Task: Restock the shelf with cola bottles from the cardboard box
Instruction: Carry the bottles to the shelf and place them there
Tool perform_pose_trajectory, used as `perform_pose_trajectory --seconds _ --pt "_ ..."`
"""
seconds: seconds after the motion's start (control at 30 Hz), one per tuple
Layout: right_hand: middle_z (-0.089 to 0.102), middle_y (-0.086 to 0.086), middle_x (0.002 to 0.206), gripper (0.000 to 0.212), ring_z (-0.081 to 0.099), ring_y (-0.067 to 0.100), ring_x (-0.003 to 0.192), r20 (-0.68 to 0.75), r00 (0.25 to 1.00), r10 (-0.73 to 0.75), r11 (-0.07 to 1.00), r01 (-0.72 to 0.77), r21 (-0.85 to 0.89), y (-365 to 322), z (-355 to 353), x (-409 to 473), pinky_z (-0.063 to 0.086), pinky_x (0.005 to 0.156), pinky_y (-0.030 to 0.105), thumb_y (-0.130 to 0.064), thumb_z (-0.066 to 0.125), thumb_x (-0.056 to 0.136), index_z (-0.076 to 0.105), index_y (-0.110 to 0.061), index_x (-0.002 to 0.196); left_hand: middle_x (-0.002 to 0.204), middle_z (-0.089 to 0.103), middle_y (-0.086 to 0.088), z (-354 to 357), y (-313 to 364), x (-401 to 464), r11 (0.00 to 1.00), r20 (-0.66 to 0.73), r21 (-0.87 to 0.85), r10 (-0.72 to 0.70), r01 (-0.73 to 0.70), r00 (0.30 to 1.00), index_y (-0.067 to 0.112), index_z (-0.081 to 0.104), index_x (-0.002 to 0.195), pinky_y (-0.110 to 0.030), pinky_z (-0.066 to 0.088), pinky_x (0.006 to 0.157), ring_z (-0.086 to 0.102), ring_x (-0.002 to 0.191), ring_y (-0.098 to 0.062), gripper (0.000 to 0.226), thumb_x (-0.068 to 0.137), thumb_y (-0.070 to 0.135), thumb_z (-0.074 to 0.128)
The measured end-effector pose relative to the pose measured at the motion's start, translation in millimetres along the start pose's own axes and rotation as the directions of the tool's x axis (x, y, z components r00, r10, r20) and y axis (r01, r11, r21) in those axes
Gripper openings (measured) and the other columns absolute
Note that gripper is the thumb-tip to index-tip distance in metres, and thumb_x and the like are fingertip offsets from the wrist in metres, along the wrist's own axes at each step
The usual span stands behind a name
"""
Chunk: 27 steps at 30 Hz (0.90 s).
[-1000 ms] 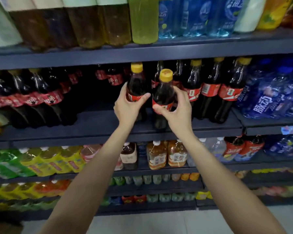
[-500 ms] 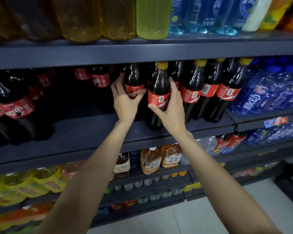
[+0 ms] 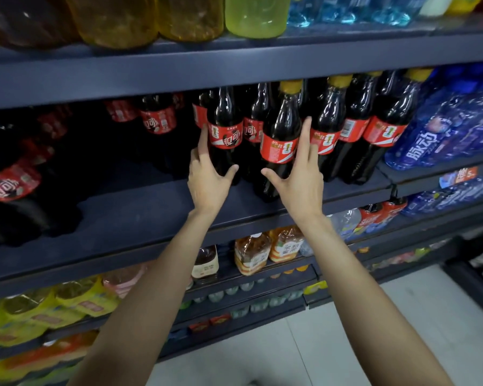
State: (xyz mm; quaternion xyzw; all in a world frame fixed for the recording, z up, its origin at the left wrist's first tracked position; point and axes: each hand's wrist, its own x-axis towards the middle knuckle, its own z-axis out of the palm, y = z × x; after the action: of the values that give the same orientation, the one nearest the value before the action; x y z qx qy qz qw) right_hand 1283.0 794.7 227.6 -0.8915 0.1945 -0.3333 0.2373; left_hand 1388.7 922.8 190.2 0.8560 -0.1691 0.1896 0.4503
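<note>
While both arms reach up to dark shelf (image 3: 156, 207), 2 cola bottles stand upright on it, side by side. Left hand (image 3: 208, 176) spread loosely, fingers straight, thumb touching left cola bottle (image 3: 225, 135). Right hand (image 3: 300, 176) likewise unclenched, fingers alongside right cola bottle (image 3: 280, 140), gripping nothing. More cola bottles (image 3: 374, 129) just right; blue drink bottles (image 3: 441, 126) beyond.

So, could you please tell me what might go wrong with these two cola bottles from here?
1. The right bottle stands close to the shelf front, forward of its row; a nudge from the right hand might tip it off.
2. The left hand has straight fingers against the left bottle; a push could knock it into the bottles behind.
</note>
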Motion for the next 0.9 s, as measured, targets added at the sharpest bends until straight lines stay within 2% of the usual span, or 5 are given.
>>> perform_pose_trajectory --seconds 0.27,0.4,0.53,0.73,0.9 --pt "0.038 0.006 0.143 0.077 0.051 0.024 0.12 0.08 0.996 -0.034 0.994 0.042 -0.104 8.1 -14.6 -17.7 0.047 0.079 0.037 -0.038 0.059 0.091 0.018 -0.011 0.15 0.148 0.025 -0.01 -18.3 27.2 -20.8 0.99 0.155 0.013 -0.142 0.142 0.978 0.019 0.01 0.15 -0.045 0.046 0.095 0.043 0.127 -0.028 0.089 0.084 0.032 0.068" --pt "0.053 0.004 0.128 0.054 0.058 0.024 0.108 0.084 0.991 -0.1 0.995 0.102 -0.019 25.6 -40.1 -42.4 0.05 0.075 0.036 -0.031 0.055 0.094 0.039 -0.015 0.143 0.141 0.044 0.003 -37.6 47.8 -52.2 0.974 0.251 -0.046 -0.204 0.222 0.946 0.023 0.03 0.145 -0.037 0.038 0.102 0.042 0.129 -0.016 0.068 0.088 0.039 0.062" --pt "0.066 0.002 0.107 0.035 0.065 0.022 0.086 -0.044 0.993 -0.112 0.993 0.113 0.018 57.8 -81.8 -81.8 0.047 0.064 0.027 -0.022 0.058 0.092 0.058 -0.015 0.127 0.115 0.062 0.015 -40.8 89.0 -107.1 0.96 0.179 -0.253 -0.077 0.122 0.981 0.025 0.055 0.125 -0.02 0.041 0.094 0.055 0.11 0.0 0.034 0.091 0.03 0.059" --pt "0.07 0.001 0.092 0.02 0.064 0.015 0.082 -0.274 0.962 -0.007 0.997 0.028 0.07 139.4 -158.8 -183.1 0.052 0.073 0.027 -0.017 0.06 0.091 0.067 -0.009 0.107 0.091 0.064 0.01 11.3 144.8 -224.5 0.905 -0.071 -0.29 0.305 -0.312 0.95 0.01 0.068 0.095 -0.03 0.045 0.087 0.061 0.086 -0.014 0.016 0.091 0.019 0.055" --pt "0.069 0.001 0.098 0.017 0.061 0.013 0.09 -0.178 0.975 0.135 0.991 -0.133 0.025 231.8 -240.4 -299.7 0.042 0.084 0.015 -0.014 0.064 0.089 0.067 -0.01 0.106 0.085 0.062 0.012 67.8 191.7 -350.6 0.856 0.236 -0.414 0.429 -0.31 0.872 0.009 0.068 0.091 -0.024 0.045 0.078 0.058 0.078 -0.009 0.018 0.091 0.019 0.053"
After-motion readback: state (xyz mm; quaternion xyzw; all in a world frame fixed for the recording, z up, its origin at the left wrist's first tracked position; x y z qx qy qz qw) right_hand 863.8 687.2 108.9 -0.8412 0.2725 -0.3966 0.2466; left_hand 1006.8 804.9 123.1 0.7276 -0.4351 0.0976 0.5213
